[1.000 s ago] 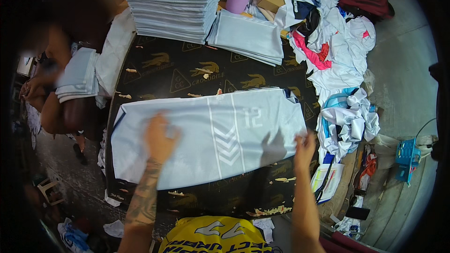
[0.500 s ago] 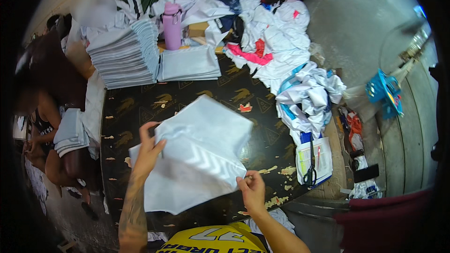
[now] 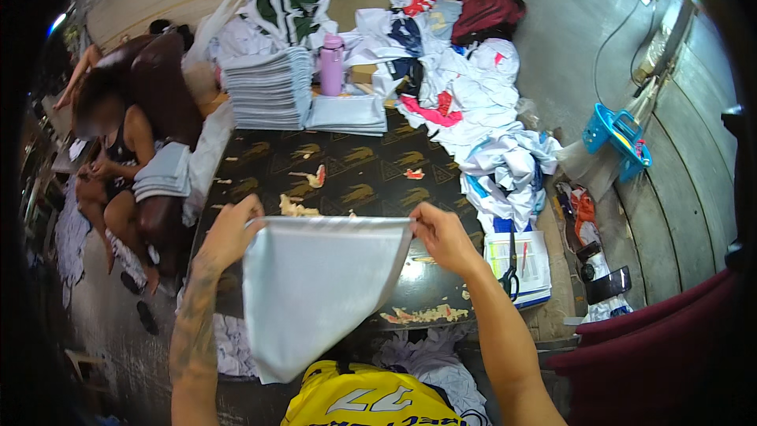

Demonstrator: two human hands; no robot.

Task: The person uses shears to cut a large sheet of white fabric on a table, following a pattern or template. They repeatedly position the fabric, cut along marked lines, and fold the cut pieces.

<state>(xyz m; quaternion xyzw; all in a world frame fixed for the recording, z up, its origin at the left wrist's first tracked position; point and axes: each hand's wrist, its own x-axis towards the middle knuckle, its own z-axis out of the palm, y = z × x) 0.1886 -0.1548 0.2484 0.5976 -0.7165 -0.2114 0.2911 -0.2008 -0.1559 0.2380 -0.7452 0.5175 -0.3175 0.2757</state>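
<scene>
A light grey-white piece of fabric (image 3: 315, 288) hangs between my hands, its upper edge pulled straight and its lower part draping past the table's near edge. My left hand (image 3: 231, 230) pinches the upper left corner. At the upper right corner, the fingers of my right hand (image 3: 441, 235) are closed on the same edge. Behind the cloth lies the dark, worn tabletop (image 3: 347, 166). Farther back stand a tall stack of folded light grey cloth (image 3: 266, 95) and a lower pile (image 3: 347, 114) beside it.
A purple bottle (image 3: 332, 67) stands behind the low pile. White garments (image 3: 473, 87) heap along the back and right. Black scissors (image 3: 511, 272) lie on papers (image 3: 532, 264) at the right edge. A blue basket (image 3: 615, 142) hangs farther right. Another person (image 3: 118, 142) sits at left.
The fabric has gone from lying spread and tilted over the table to hanging from a taut upper edge, nearer to me. My right hand has moved up; the view has shifted.
</scene>
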